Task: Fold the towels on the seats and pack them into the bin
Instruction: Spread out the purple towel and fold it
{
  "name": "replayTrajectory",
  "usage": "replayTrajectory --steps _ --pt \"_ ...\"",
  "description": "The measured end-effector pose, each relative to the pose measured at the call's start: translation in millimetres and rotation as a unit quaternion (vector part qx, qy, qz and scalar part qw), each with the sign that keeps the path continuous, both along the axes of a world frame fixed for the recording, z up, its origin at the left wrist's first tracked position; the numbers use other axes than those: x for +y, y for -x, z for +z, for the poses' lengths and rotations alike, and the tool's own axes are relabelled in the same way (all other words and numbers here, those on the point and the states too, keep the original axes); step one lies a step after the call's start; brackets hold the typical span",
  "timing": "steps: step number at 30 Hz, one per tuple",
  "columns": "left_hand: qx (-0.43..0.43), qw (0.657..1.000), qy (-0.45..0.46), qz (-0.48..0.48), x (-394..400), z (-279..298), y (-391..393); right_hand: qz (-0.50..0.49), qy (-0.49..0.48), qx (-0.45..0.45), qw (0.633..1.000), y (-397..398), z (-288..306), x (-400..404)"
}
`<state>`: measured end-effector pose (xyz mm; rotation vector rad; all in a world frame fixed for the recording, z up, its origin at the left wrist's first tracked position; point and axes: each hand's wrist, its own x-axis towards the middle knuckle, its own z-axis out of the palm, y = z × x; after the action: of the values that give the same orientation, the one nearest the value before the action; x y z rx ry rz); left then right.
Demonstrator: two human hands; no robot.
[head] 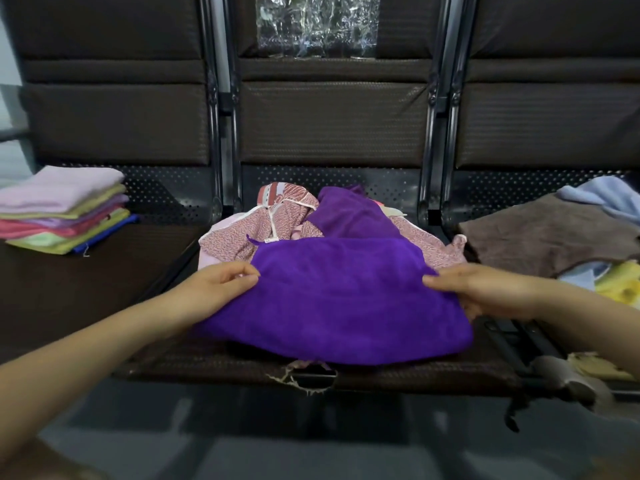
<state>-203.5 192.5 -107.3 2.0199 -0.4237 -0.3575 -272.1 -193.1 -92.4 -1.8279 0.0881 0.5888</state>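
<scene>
Two hands pinch one purple towel (332, 299) on the middle seat (214, 362).
Left hand (216, 284) grips its left edge, right hand (474, 289) its right edge; one folded stack (65, 209) lies on the left seat.

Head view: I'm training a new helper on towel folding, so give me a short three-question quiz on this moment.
1. True or false: both hands grip the purple towel.
2. Where does the folded stack lie? A) left seat B) middle seat C) right seat
3. Fill in: the towel spread on the right seat is ____.

Key:
1. True: the left hand pinches its left edge and the right hand its right edge.
2. A
3. Brown: the brown towel.
</scene>
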Motion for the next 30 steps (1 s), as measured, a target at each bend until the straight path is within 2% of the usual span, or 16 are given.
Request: replayTrajectory --steps 2,4,6,10,12,15,20,24,26,28,30 --pt "-0.117 0.99 -0.067 0.041 -2.0 6.8 -24.5 -0.079 -0.01 -0.063 0.995 -16.0 13.8 -0.5" --pt "-0.211 0.967 -0.124 0.074 -10.5 15.8 -44.8 -0.115 0.035 -0.122 0.985 -34.2 20.6 -3.4" --pt "-0.258 0.947 -0.166 0.094 -21.5 21.3 -65.9 -0.12 0.104 -0.156 0.975 -52.5 21.9 -1.9" --pt "-0.313 0.898 -0.289 0.108 -40.2 13.2 -105.8 -0.129 0.21 -0.138 0.959 -86.2 4.2 0.1" --pt "-0.262 0.899 -0.336 0.103 -44.3 -2.1 -120.5 -0.136 0.249 -0.12 0.951 -96.2 -3.9 0.7" --pt "-0.169 0.903 -0.387 0.079 -46.3 -23.4 -130.4 -0.155 0.251 -0.068 0.953 -103.7 -8.1 1.3" --pt "-0.161 0.936 -0.265 0.167 -43.9 -27.3 -128.6 -0.214 0.155 0.029 0.964 -95.7 -4.5 -0.4" --pt "-0.158 0.932 -0.234 0.226 -33.6 -24.8 -108.4 -0.152 0.071 0.13 0.977 -79.1 -11.6 -3.9" --pt "-0.078 0.951 -0.2 0.222 -29.8 -25.1 -98.6 -0.155 0.044 0.128 0.979 -71.3 -19.0 -0.3" --pt "0.001 0.959 -0.188 0.211 -28.8 -23.7 -88.0 -0.19 0.01 0.085 0.978 -67.5 -23.8 1.8" --pt "0.034 0.963 -0.174 0.201 -25.5 -23.6 -83.1 -0.231 -0.048 0.035 0.971 -67.4 -20.6 6.2"
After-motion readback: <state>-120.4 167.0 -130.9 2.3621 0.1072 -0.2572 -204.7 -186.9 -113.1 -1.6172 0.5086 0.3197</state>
